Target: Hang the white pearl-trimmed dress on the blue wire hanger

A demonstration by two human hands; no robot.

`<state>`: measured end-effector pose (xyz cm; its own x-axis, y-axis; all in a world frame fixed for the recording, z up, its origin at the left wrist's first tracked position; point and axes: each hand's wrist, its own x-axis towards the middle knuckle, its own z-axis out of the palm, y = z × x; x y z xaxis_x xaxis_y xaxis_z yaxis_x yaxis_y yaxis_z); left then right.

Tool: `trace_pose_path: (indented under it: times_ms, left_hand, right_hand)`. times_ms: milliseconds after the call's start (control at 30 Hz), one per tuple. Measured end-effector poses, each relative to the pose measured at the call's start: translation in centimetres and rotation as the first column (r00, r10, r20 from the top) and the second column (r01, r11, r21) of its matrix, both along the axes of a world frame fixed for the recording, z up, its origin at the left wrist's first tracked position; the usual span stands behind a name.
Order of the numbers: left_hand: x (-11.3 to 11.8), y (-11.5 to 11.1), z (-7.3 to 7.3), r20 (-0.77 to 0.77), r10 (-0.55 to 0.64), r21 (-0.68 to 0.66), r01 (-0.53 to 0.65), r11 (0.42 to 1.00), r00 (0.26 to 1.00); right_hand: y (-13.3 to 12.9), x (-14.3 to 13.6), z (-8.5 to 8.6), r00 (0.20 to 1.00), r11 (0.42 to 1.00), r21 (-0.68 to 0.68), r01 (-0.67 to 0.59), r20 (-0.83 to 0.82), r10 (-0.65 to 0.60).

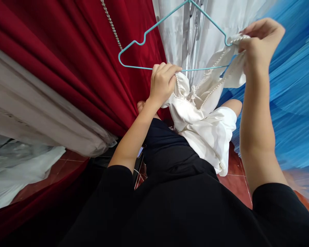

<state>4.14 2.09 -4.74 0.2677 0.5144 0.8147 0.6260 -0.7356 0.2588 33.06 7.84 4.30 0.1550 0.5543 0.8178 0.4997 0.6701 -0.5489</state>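
A light-blue wire hanger (154, 26) hangs in front of me, its lower bar about level. My left hand (163, 80) is closed on the left shoulder part of a white dress (187, 115) trimmed with beads, right at the lower bar. With its fingers pinched, my right hand (259, 43) holds the dress's other beaded strap at the hanger's right end. The strap lies around that end, while the hanger's left end is bare. The skirt of the dress drapes down over my lap.
Red curtains (67, 51) and pale fabric (36, 99) hang on the left. Behind the hanger are white cloth (221, 17) and metal poles (193, 37). Blue streaked fabric (293, 103) fills the right. Below lies a red tiled floor (235, 175).
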Motion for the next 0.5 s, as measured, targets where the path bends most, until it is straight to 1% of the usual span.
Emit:
trace_pose_path:
  times_ms: [67, 100, 133, 200, 267, 367, 433, 500]
  left_hand:
    - [-0.4, -0.3, 0.3, -0.008, -0.006, 0.004, 0.006, 1.0, 1.0]
    - [-0.6, -0.4, 0.5, -0.011, -0.005, 0.007, 0.005, 1.0, 1.0]
    - [-0.8, -0.5, 0.7, -0.013, -0.001, 0.01, 0.001, 1.0, 1.0]
    - [-1.1, -0.6, 0.9, -0.018, -0.001, 0.002, 0.001, 1.0, 1.0]
    - [-1.2, -0.5, 1.0, -0.024, -0.013, -0.023, 0.013, 1.0, 1.0]
    - [-1.1, -0.1, 0.9, -0.014, -0.017, -0.071, 0.016, 0.997, 1.0]
    - [-1.1, 0.2, 0.8, -0.001, -0.017, -0.098, 0.016, 0.995, 1.0]
    - [-1.1, 0.1, 0.8, 0.007, -0.026, -0.117, 0.027, 0.993, 1.0]
  right_hand:
    - [0.7, 1.2, 0.6, 0.988, 0.999, 0.008, 0.036, -0.154, -0.034]
    - [0.9, 1.7, 0.5, 0.971, 0.997, 0.017, 0.07, -0.229, -0.064]
    - [0.9, 2.2, 0.2, 0.958, 0.995, 0.017, 0.094, -0.273, -0.086]
    - [0.5, 2.8, -1.2, 0.95, 0.992, 0.016, 0.124, -0.292, -0.114]
    - [-0.7, 3.1, -3.3, 0.968, 0.996, 0.007, 0.086, -0.236, -0.082]
    - [-3.2, 2.8, -6.5, 0.998, 0.996, -0.086, -0.032, -0.056, 0.027]
    - [-4.9, 2.2, -7.7, 0.999, 0.988, -0.153, -0.022, 0.036, 0.028]
    - [-6.6, 1.4, -7.9, 0.996, 0.982, -0.186, 0.045, 0.084, -0.029]
